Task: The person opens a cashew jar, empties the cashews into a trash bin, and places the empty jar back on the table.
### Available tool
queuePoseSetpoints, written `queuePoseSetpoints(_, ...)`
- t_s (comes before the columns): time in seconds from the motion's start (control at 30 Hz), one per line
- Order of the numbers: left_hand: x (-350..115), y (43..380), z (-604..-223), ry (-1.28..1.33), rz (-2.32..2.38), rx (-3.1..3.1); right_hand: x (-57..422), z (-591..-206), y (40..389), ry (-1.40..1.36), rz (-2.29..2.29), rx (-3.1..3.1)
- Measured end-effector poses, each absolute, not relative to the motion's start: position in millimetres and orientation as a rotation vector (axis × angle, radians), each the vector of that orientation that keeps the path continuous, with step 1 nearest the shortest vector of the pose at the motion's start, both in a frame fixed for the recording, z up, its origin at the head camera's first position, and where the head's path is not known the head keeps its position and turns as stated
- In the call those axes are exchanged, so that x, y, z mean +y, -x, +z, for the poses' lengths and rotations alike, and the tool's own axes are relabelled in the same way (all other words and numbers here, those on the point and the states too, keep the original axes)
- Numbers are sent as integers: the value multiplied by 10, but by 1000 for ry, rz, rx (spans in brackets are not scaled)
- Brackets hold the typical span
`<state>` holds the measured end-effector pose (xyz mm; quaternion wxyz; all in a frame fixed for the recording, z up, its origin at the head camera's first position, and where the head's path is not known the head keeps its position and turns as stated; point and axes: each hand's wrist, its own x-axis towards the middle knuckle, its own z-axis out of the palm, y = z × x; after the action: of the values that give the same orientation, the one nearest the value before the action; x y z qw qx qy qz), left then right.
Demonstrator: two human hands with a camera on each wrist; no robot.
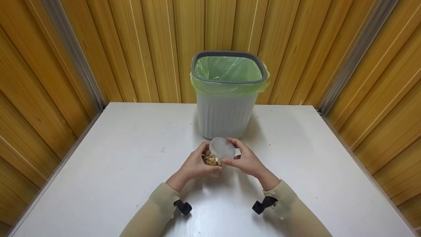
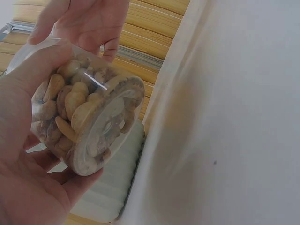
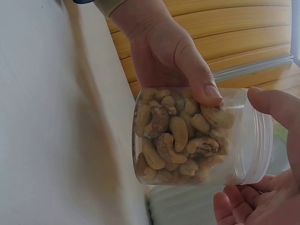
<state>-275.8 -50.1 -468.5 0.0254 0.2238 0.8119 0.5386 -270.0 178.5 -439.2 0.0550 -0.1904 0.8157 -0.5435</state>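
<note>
A clear plastic jar (image 3: 183,140) holds cashew nuts (image 1: 211,160), and its translucent white lid (image 1: 222,147) is on its mouth. Above the table the jar is tilted, lid up and toward the right. My left hand (image 1: 193,165) grips the jar's body, its thumb along the near side in the head view. At the lid end, my right hand (image 1: 249,162) holds the lid's edge between its thumb and fingers. The right wrist view shows this thumb on the rim and the fingers beneath. From the left wrist view the jar's base (image 2: 110,131) is seen.
Just behind the hands stands a pale grey bin (image 1: 225,113) with a dark rim and a green bag liner (image 1: 230,87). A white table (image 1: 125,164) lies under everything. Wood-patterned walls (image 1: 144,49) enclose the back and sides.
</note>
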Motion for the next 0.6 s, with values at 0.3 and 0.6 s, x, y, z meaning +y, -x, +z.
queuePoseSetpoints(0.3, -493, 2757, -4681, -707, 1666, 2514, 1796, -4394, 2700, 602, -1614, 2476)
queuePoseSetpoints(0.6, -491, 2758, -4675, -684, 1650, 2521, 1792, -4395, 2700, 627, -1603, 2492)
